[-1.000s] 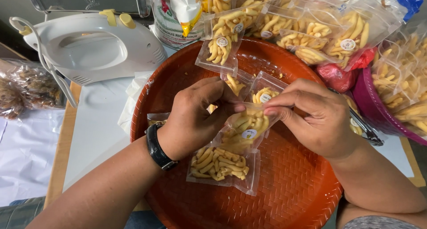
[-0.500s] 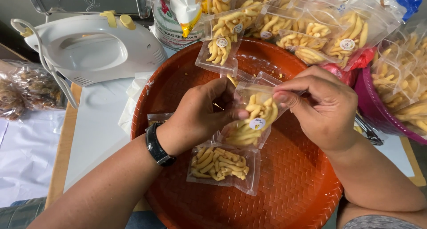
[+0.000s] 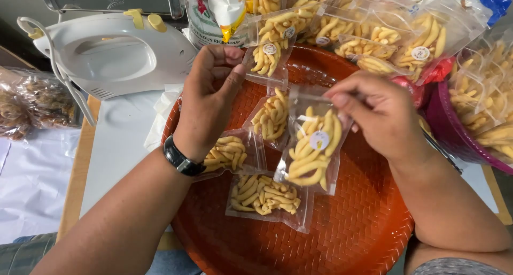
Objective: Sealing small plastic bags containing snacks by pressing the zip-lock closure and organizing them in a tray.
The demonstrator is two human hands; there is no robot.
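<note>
Right hand [image 3: 382, 117]: pinches the top edge of a small clear snack packet [image 3: 312, 146], which hangs tilted over the middle of the woven orange tray [image 3: 352, 232].
Left hand [image 3: 211, 96]: fingers curled, thumb and fingertips closed on the corner of another clear packet [image 3: 267, 58] at the tray's far rim.
On the tray: three filled packets lie flat, one nearest the front edge [image 3: 265, 195].
Left of the tray: a white iron [image 3: 107, 56].
Right edge: purple basin [image 3: 454, 136] of packets.
</note>
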